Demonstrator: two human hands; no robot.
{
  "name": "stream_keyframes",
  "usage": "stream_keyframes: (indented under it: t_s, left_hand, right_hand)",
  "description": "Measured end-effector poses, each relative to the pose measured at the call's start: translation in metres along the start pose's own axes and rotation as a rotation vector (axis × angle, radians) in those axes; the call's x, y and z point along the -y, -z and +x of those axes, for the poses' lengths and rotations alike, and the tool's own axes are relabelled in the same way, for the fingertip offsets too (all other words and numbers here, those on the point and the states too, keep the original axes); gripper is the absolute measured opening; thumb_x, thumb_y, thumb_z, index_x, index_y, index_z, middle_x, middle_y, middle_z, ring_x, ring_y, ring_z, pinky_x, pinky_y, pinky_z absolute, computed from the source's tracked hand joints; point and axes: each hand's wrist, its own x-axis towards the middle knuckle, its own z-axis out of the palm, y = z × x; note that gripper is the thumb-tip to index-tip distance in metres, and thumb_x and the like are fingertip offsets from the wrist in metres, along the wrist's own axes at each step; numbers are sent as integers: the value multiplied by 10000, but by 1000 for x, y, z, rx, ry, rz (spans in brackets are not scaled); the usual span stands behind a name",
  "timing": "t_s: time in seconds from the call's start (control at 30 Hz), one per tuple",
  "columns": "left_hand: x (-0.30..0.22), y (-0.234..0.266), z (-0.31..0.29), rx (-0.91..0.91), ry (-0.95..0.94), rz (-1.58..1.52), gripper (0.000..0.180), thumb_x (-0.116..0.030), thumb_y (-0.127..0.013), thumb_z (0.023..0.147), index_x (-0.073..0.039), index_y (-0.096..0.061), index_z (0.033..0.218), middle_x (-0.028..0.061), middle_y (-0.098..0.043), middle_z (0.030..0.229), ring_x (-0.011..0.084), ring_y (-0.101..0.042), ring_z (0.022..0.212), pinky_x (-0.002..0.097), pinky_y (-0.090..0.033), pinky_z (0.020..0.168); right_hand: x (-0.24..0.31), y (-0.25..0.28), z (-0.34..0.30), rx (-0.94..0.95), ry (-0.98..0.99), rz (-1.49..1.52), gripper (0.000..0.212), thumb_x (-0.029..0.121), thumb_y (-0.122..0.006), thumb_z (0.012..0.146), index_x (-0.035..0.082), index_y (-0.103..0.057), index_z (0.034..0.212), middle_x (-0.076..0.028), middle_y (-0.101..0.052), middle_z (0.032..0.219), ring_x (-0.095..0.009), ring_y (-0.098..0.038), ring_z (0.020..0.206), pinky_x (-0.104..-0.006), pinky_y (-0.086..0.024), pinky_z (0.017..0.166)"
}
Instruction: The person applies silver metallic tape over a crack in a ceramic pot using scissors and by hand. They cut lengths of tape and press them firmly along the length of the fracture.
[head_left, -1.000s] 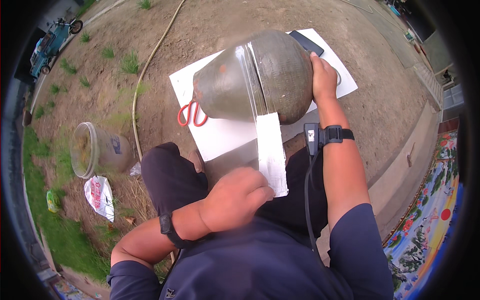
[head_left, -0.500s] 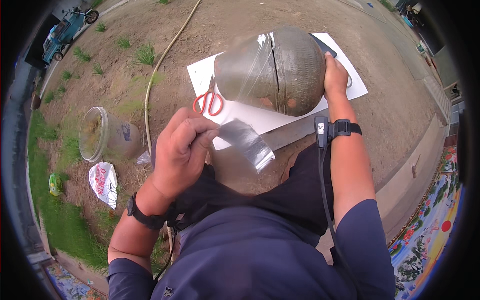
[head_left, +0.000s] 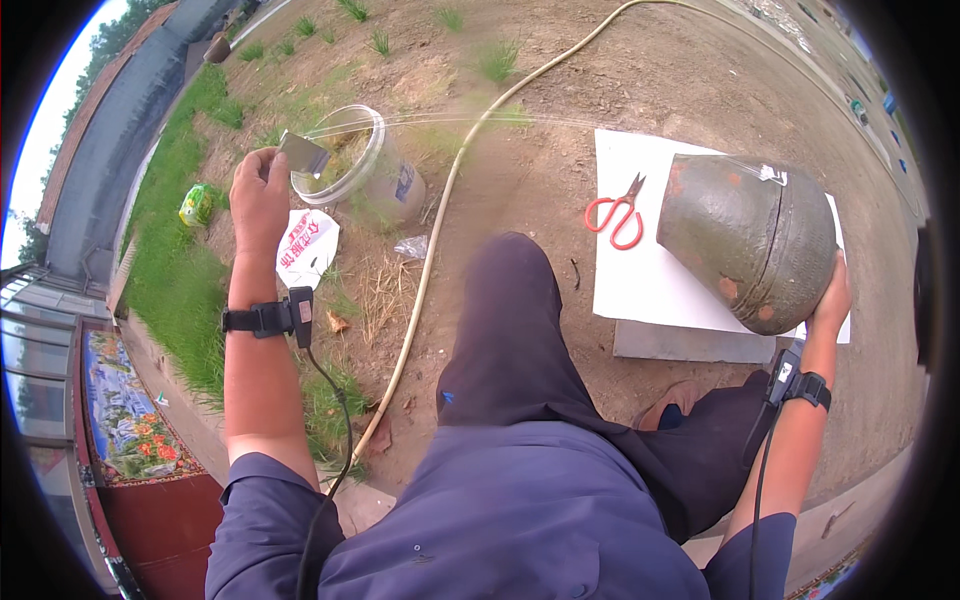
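My left hand [head_left: 258, 210] is raised far out to the left, fingers pinched on a small silvery-grey flat piece [head_left: 304, 155]. Thin pale strands [head_left: 450, 118] stretch from near that piece toward the right; I cannot make out where they end. On a white board [head_left: 625, 290] at the right lies a dark brown-green earthenware jar [head_left: 735, 235] on its side, with a dark crack around it and a shiny patch on top. My right hand [head_left: 832, 295] is pressed around the jar's right end, its fingers partly hidden. Red-handled scissors [head_left: 622, 212] rest left of the jar.
A clear plastic bucket [head_left: 385, 180] lies tipped beside a white bag [head_left: 306, 250] and a small clear wrapper [head_left: 411, 247]. A pale hose [head_left: 432, 235] crosses the dirt. A green-yellow package [head_left: 197, 204] sits on grass. A grey slab [head_left: 690, 345] lies under the board.
My left hand has swung far left and outward with the silvery piece, now near the bucket. My view has turned left, so the jar and board appear further right. My right hand stays on the jar.
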Motion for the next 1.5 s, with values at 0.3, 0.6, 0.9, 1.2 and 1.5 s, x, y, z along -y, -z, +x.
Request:
stream_keyframes:
  t_s: [0.3,0.6,0.9,1.2,1.5]
  left_hand:
    - [129,-6,-68,62,340,158,306,-284,-683,942,20,-693,919,36,-632,692,108,-560,621,282,-464,588]
    - [220,35,-162,87,587,349,351,-347,-755,809,-5,-680,798,115,-654,697,222,-608,642,365,-493,644]
    - [258,99,-195,23,666,493,246,-213,-719,720,14,-676,805,192,-685,755,320,-669,693,417,-530,700]
    - [261,41,-196,91,690,135,126,-81,-676,757,11,-630,828,94,-637,677,155,-629,565,320,-512,535]
    - [159,-98,-144,523,662,-267,328,-1,-603,855,27,-637,1180,84,-658,968,143,-650,695,274,-561,584]
  right_hand:
    - [0,14,8,-29,-62,-12,571,401,-572,990,-72,-576,1310,-136,-627,1269,-216,-616,1103,-335,-469,956]
    - [0,20,9,42,-137,81,500,374,-530,1017,-42,-603,1285,-109,-645,1237,-209,-633,1078,-343,-485,949]
    - [4,19,5,36,-143,72,495,373,-558,1002,-52,-615,1250,-98,-667,1171,-206,-646,1027,-348,-502,919]
    - [2,22,11,34,-101,4,469,354,-529,1008,-41,-618,1247,-108,-656,1193,-211,-632,1057,-356,-493,928]
    - [4,31,8,64,-84,-35,415,286,-471,1025,-28,-609,1259,-102,-643,1195,-211,-622,1057,-351,-485,938]
